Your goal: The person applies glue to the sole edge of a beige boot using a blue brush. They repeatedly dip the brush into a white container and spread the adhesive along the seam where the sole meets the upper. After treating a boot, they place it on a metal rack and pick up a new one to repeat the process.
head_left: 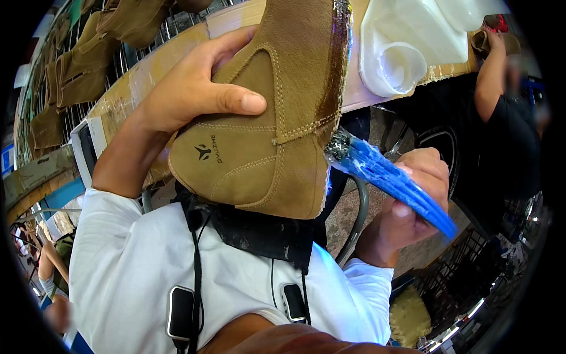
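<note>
A tan leather shoe upper (pixel 306 65) with pale stitching fills the middle of the view, tilted on its side. My left hand (pixel 200 88) grips it, thumb pressed on the near face and the fingers hidden behind it. Along the upper's right edge runs a darker, wet-looking band. My right hand (pixel 413 200) is closed around the blue handle of a brush (pixel 383 171), which is crusted with pale dried residue. The brush's dark bristles (pixel 338 145) touch or nearly touch that right edge.
A white plastic container (pixel 394 68) with a round opening stands on the cardboard-covered bench (pixel 236 23) at the far side. More tan shoe uppers (pixel 88 65) rest on a wire rack at the left. At the far right, a co-worker (pixel 507 106) in black holds a brown piece.
</note>
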Tool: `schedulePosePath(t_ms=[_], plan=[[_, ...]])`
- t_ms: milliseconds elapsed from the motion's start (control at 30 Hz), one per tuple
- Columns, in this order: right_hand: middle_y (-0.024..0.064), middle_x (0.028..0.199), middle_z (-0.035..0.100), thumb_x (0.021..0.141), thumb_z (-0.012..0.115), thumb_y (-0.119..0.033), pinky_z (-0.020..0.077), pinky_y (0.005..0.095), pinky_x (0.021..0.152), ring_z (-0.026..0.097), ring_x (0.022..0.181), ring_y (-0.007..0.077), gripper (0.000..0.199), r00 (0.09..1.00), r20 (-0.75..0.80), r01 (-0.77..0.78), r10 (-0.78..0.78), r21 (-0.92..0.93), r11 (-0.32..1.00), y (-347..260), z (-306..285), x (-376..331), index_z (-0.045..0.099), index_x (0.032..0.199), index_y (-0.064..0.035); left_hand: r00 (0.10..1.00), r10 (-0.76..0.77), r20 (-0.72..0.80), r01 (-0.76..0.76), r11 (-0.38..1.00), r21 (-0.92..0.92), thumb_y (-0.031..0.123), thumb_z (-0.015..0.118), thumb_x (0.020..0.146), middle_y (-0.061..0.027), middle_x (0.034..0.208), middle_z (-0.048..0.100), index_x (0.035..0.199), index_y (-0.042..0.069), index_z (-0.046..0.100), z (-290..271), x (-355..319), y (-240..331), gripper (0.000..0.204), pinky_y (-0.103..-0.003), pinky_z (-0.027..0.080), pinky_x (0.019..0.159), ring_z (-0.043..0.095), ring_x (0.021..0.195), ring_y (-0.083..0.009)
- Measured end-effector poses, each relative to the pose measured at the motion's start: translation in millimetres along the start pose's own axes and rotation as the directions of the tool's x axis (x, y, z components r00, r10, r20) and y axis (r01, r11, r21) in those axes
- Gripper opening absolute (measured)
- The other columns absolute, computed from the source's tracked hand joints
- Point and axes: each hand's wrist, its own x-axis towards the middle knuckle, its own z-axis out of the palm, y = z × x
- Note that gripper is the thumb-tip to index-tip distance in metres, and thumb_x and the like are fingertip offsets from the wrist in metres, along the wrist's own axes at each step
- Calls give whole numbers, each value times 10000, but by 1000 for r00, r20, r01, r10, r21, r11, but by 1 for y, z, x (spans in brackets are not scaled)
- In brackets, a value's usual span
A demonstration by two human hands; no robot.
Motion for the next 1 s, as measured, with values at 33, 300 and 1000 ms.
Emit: schedulePosePath(t_ms=[33, 300, 1000], plan=[[93, 730, 596, 742, 700, -304, 414, 288, 541, 545, 605, 194, 334, 1000, -9, -22, 22, 13, 1000, 1, -2, 3, 620, 844, 3, 1000, -3, -6, 3, 1000, 3, 208, 774, 655, -122, 1232, 506, 1324, -38, 355, 0, 0, 0, 828, -293, 382, 961, 504, 1117, -189], [109, 763, 614, 718, 718, -280, 414, 291, 574, 548, 637, 209, 323, 998, 1, 55, -55, 16, 998, 8, -3, 25, 639, 860, -1, 1000, -13, 25, 11, 998, 64, 216, 759, 685, -125, 1211, 520, 1309, -41, 371, 9, 4, 1, 777, -297, 389, 954, 513, 1101, -186], [119, 825, 586, 770, 652, -128, 456, 293, 704, 562, 790, 185, 240, 903, -333, -208, 271, 211, 955, 58, -28, 9, 591, 891, 70, 994, -79, -70, 77, 996, -35, 240, 714, 712, -118, 1191, 529, 1312, -35, 374, -3, 15, -5, 743, -267, 423, 909, 540, 1055, -168]])
